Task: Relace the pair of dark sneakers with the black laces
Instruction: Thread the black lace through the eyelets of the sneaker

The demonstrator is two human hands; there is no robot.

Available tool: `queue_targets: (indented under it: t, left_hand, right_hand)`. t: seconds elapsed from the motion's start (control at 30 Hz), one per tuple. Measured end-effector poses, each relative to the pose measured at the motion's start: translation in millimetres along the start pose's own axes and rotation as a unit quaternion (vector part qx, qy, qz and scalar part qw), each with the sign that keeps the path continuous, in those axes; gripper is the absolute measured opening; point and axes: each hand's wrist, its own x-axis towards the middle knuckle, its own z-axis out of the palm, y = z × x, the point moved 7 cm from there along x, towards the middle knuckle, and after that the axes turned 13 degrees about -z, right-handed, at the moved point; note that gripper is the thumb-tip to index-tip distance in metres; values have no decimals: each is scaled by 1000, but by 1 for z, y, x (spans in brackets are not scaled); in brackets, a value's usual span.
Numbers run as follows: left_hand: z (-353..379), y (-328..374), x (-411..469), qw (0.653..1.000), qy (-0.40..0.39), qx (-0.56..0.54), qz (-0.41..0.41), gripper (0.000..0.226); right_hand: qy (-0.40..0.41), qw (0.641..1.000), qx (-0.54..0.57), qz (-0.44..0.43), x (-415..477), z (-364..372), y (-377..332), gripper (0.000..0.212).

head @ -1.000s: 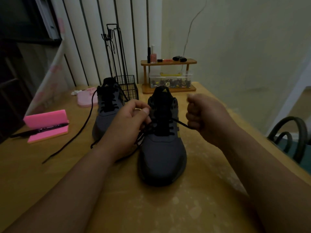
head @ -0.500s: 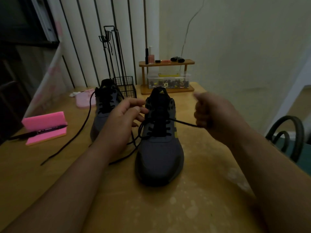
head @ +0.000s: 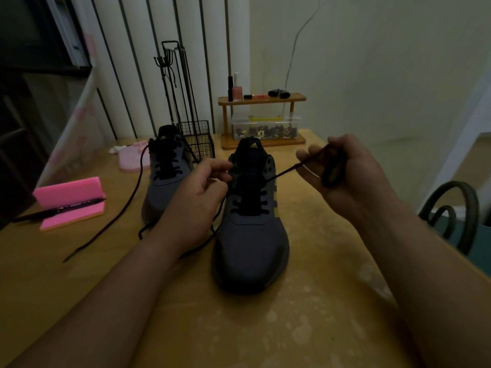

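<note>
Lace (head: 285, 173) runs taut rightward from the near sneaker (head: 252, 251) on the table to my right hand (head: 350, 179), fingers curled round its slack; my left hand (head: 196, 200), nearer the eyelets, pinches it there

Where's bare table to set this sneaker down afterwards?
Bare table lies in front of the near sneaker and to its right, toward the edge. A loose lace crosses the left front beside the pink foam. The back is crowded: far sneaker, wire basket, wooden shelf.
</note>
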Motion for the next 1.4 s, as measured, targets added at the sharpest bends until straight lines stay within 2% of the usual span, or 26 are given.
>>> queue_targets:
  t: [0.03, 0.07, 0.1, 0.17, 0.2, 0.23, 0.27, 0.33, 0.5, 0.63, 0.77, 0.83, 0.9, 1.0, 1.1, 1.17, 1.23, 1.3, 1.4]
  left_hand:
    - [1, 0, -1, 1000, -1, 13, 6, 33]
    - [2, 1, -1, 999, -2, 30, 13, 34]
    - [2, 1, -2, 999, -5, 50, 15, 32]
    - [3, 1, -3, 995, -10, 100, 14, 24]
    - [4, 1, -3, 992, -8, 126, 18, 17]
    - [4, 2, -2, 988, -6, 150, 24, 10]
    - [5, 2, -2, 985, -5, 168, 30, 4]
    - [6, 3, -2, 982, -4, 186, 41, 8]
    - [-1, 5, -2, 978, 43, 196, 49, 16]
    - [-2, 8, -5, 977, 75, 190, 58, 18]
    - [-3, 7, -4, 977, 85, 188, 60, 19]
    - [-4, 6, -3, 975, 91, 191, 68, 16]
    - [-7, 10, -4, 970, 115, 192, 90, 5]
    - [-6, 22, -9, 953, 117, 235, 150, 36]
    - [9, 24, -11, 943, 65, 292, 149, 48]
    - [11, 25, -12, 943, 73, 291, 145, 50]
    - [9, 36, -16, 950, 99, 248, 163, 54]
    - [14, 52, -20, 959, 93, 197, 180, 58]
    - [45, 67, -24, 975, -21, 167, 142, 80]
  right_hand:
    - [-21, 999, -23, 7, -1, 3, 3, 18]
    - [-56, 993, -106, 0, -2, 4, 6, 18]
    - [-106, 965, -239, -22, -3, 5, 8, 20]
    - [-224, 849, -474, -64, -9, 14, 18, 28]
    - [-273, 802, -527, -63, -12, 18, 25, 31]
    - [-308, 779, -543, -53, -16, 21, 31, 30]
    - [-329, 772, -543, -42, -18, 23, 33, 28]
    - [-329, 784, -526, -33, -18, 23, 29, 21]
    - [-168, 899, -402, -50, 1, 2, 12, 22]
    - [-128, 936, -327, -5, 2, -4, 16, 17]
    - [-135, 942, -308, 11, 1, -4, 17, 21]
    - [-159, 925, -343, 20, 2, -5, 17, 21]
    - [-212, 892, -398, 39, 1, -7, 18, 21]
    - [-280, 848, -442, 83, -4, -11, 24, 27]
    - [-229, 836, -495, 57, 4, -18, 21, 27]
    - [-190, 845, -500, 22, 6, -16, 14, 29]
    - [-205, 860, -466, -14, 1, -4, 12, 34]
    - [-230, 888, -397, -26, -7, 13, 11, 40]
    - [-275, 925, -263, -5, -17, 36, 14, 42]
